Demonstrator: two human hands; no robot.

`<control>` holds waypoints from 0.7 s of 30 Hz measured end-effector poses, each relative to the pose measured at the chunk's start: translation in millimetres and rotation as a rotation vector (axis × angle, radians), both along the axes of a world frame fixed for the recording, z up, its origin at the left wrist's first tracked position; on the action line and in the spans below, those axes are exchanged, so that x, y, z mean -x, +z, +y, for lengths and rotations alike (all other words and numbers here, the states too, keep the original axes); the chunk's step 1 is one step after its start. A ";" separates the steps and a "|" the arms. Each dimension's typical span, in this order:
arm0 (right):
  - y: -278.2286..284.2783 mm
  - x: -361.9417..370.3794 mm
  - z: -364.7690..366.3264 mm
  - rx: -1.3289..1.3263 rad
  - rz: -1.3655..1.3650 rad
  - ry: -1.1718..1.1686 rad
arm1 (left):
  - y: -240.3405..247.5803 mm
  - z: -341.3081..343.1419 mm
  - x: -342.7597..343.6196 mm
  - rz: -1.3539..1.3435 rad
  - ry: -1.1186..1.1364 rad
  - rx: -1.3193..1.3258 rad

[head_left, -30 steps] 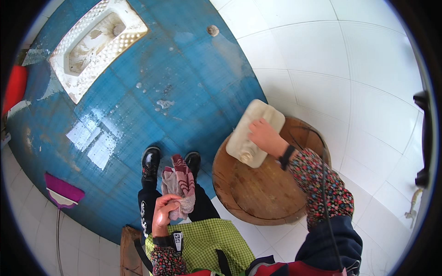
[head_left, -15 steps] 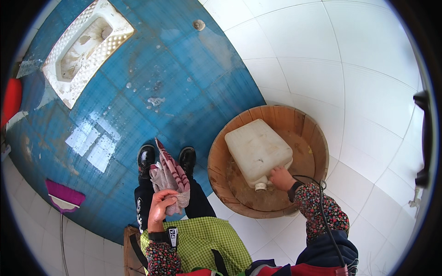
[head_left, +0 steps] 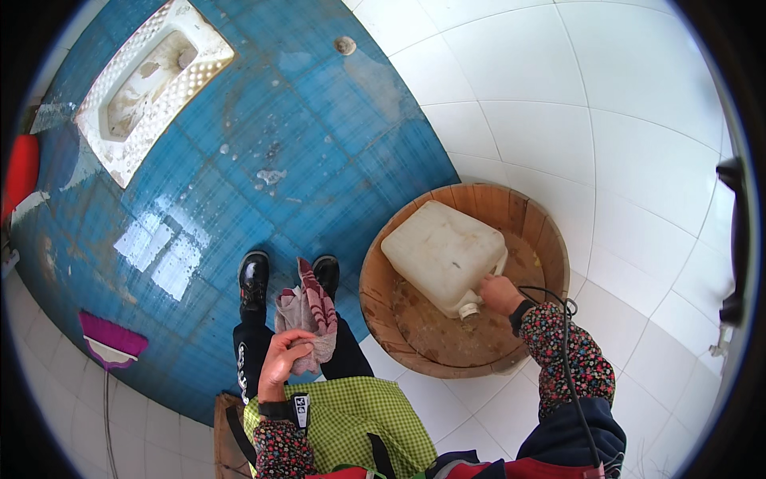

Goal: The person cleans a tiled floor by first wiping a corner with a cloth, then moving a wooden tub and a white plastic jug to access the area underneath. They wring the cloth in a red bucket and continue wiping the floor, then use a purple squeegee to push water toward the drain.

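Observation:
A dirty white plastic jerrycan [head_left: 440,254] lies on its side in a round wooden tub [head_left: 381,326], its capped neck toward me. My right hand [head_left: 500,294] is closed at the can's handle, near the neck; the fingertips are partly hidden behind the handle. Shallow, brownish water [head_left: 435,335] seems to cover the tub's bottom. In front of my legs, my left hand [head_left: 286,356] grips a bunched cloth [head_left: 307,318], pinkish grey with dark red stripes, which sticks up above the fingers.
Blue tiles [head_left: 319,199] cover the wet floor, with a squat toilet [head_left: 159,88] at the far left and a round drain [head_left: 345,45] beyond. A purple broom [head_left: 113,339] leans at the left wall. White tiled wall [head_left: 646,160] rises behind the tub. A thin black cable runs along my right sleeve.
The jerrycan has turned in the tub, its neck shifting right and slightly up. My right hand has moved right with it. The cloth in my left hand has swung a little to the right.

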State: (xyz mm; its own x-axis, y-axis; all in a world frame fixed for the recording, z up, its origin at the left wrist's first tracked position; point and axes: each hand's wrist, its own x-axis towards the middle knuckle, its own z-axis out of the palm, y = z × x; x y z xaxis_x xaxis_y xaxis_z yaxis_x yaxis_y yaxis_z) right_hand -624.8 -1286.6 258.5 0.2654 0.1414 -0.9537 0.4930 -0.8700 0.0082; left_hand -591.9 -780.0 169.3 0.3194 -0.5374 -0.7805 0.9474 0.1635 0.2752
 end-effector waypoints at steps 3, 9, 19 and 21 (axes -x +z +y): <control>-1.6 8.1 -7.0 0.047 0.054 -0.012 | 0.6 -0.4 -0.9 0.019 -0.002 0.004; -0.6 30.6 -16.2 0.030 -0.039 0.048 | 2.9 -2.5 -4.2 -0.022 -0.032 -0.017; -3.5 -5.5 20.3 0.109 0.116 0.082 | 2.9 -7.0 -8.7 -0.016 -0.063 -0.028; -6.8 -10.9 21.0 0.106 0.115 0.064 | 1.5 -6.7 -8.1 -0.015 -0.074 -0.014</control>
State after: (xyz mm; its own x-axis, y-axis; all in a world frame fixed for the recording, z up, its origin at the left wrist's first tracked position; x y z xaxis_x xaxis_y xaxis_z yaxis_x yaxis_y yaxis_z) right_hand -613.9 -1265.6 251.7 0.1474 0.0515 -0.9877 0.5503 -0.8341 0.0387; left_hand -583.8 -786.7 170.8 0.2911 -0.5492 -0.7834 0.9524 0.0892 0.2915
